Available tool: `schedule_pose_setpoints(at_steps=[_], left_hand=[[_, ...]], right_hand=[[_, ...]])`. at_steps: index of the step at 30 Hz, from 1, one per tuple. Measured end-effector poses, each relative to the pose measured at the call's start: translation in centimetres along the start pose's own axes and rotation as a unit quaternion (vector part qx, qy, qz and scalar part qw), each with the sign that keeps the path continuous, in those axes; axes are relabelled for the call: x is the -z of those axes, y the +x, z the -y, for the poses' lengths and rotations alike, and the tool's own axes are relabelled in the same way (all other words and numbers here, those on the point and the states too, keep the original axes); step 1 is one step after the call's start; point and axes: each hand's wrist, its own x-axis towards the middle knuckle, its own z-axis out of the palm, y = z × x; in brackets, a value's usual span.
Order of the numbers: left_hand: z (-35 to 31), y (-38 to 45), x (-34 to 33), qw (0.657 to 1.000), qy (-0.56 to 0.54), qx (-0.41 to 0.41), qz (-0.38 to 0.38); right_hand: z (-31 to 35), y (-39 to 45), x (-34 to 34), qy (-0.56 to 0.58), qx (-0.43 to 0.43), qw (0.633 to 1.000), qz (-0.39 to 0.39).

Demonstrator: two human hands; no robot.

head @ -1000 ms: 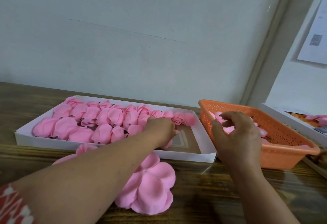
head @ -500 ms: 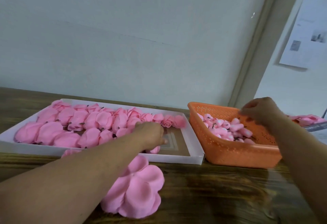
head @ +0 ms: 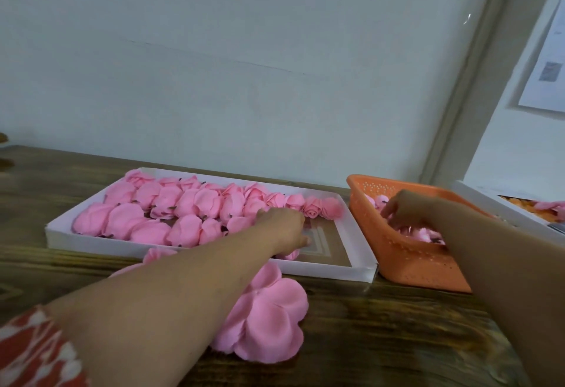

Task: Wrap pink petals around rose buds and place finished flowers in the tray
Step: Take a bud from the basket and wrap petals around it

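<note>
A white tray [head: 91,244] on the wooden table holds rows of finished pink flowers [head: 183,206]. My left hand [head: 284,227] reaches into the tray's right part, fingers curled down over a finished flower [head: 289,254] that peeks out under the palm. To the right, an orange basket [head: 406,264] holds small pink rose buds [head: 425,234]. My right hand [head: 403,212] is inside the basket with its fingertips down among the buds; whether it grips one is hidden. A stack of loose pink petals [head: 269,319] lies in front of the tray, partly under my left forearm.
A second white tray [head: 504,212] with orange and pink pieces stands at the far right behind the basket. The wall rises right behind both trays. A paper sheet [head: 547,75] hangs on the wall at the right. Bare wood shows along the table's front.
My right hand has moved from the basket's near rim, across above it, and down among the buds. My left hand has stayed over the flower in the tray.
</note>
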Motion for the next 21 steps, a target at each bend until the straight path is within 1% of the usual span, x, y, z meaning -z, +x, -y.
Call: schedule_pose_setpoints(at_steps=[3, 5, 7, 9, 10, 13, 16, 18, 21], left_hand=[[0.1, 0.1, -0.1, 1.0, -0.008, 0.0, 0.003], [0.1, 0.0, -0.1, 1.0, -0.031, -0.003, -0.004], [-0.1, -0.3, 0.2, 0.997, -0.064, -0.012, -0.034], [-0.2, -0.9, 1.0, 0.993, -0.083, -0.029, -0.082], [-0.1, -1.3, 1.5, 0.99, -0.092, -0.036, -0.1], [0.8, -3.1, 3.4, 0.984, -0.114, -0.065, -0.121], [3.0, -5.6, 5.3, 0.986, -0.1, -0.066, -0.116], [4.8, -7.1, 6.3, 0.991, -0.076, -0.047, -0.099], [7.1, -9.3, 7.6, 0.998, -0.024, -0.017, -0.053]], right_hand=[[0.5, -0.2, -0.3, -0.049, -0.019, 0.999, 0.013], [0.5, -0.3, -0.3, -0.042, -0.019, 0.999, 0.002], [-0.1, -0.2, -0.2, 0.016, -0.024, 0.999, -0.018], [-0.8, -0.1, 0.0, 0.102, -0.032, 0.993, -0.056], [-1.1, -0.1, 0.1, 0.127, -0.033, 0.989, -0.072], [-1.9, -0.5, 0.4, 0.15, -0.026, 0.985, -0.079], [-2.4, -0.9, 0.7, 0.116, -0.014, 0.992, -0.043], [-2.3, -1.0, 0.8, 0.058, -0.007, 0.998, -0.016], [-0.8, -1.4, 0.5, -0.029, -0.006, 0.999, 0.034]])
